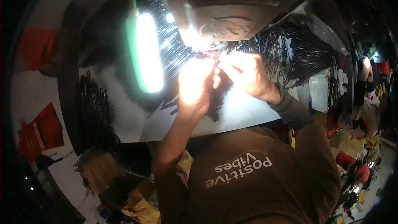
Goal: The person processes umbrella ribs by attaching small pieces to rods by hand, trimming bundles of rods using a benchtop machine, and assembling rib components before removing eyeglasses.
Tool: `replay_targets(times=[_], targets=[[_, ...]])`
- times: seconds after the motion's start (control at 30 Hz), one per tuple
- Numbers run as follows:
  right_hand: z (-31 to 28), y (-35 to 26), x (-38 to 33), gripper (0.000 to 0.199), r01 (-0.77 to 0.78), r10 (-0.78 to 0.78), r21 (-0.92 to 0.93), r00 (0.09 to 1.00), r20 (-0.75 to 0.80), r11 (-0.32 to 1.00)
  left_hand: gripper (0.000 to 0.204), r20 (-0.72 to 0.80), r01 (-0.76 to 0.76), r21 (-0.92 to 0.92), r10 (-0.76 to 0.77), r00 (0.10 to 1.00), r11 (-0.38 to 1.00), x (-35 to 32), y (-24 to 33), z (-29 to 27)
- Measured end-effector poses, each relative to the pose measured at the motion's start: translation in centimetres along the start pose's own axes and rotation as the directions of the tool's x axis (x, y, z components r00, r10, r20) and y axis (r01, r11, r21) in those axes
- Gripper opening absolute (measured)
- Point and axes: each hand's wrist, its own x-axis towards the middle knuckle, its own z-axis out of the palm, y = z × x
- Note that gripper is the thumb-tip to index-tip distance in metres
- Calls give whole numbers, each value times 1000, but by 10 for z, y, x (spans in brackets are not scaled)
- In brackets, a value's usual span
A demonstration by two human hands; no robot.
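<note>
Directly below a bulky brown machine housing [232, 20], my two hands meet, brightly lit. My left hand [194, 85] is closed, with its fingers toward the machine's lower edge. Close beside it on the right, my right hand [246, 74] is closed with thumb and fingers drawn together. Glare and the fingers hide what they grip. A small reddish spot [214, 54] shows just above the fingertips, too blurred to name. Thin black strips [213, 112] stick out on the white tabletop [174, 123] beneath my hands.
A glowing green-edged lamp [148, 54] hangs left of my hands. Heaps of thin black strips [313, 52] lie to the right, with another bundle [93, 108] at the left edge. A pale box [319, 93] stands at the right. Another person's arm [365, 69] shows far right.
</note>
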Motion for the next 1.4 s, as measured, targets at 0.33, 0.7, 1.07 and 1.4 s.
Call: replay_targets(times=[0.33, 0.7, 1.07, 1.4], targets=[[16, -3, 10, 18, -450, 495, 443, 869, 16, 775, 11, 276, -369, 914, 407, 871, 170, 23, -11, -14], [26, 13, 10, 18, -407, 467, 515, 884, 15, 755, 28, 132, -331, 623, 322, 938, 709, 26, -2, -3], [27, 14, 15, 20, -415, 512, 618, 859, 24, 668, 17, 86, -260, 513, 252, 964, 818, 27, 12, 17], [9, 27, 22, 20, -570, 519, 785, 760, 391, 243, 14, 144, -186, 401, 138, 980, 897, 32, 24, 12]])
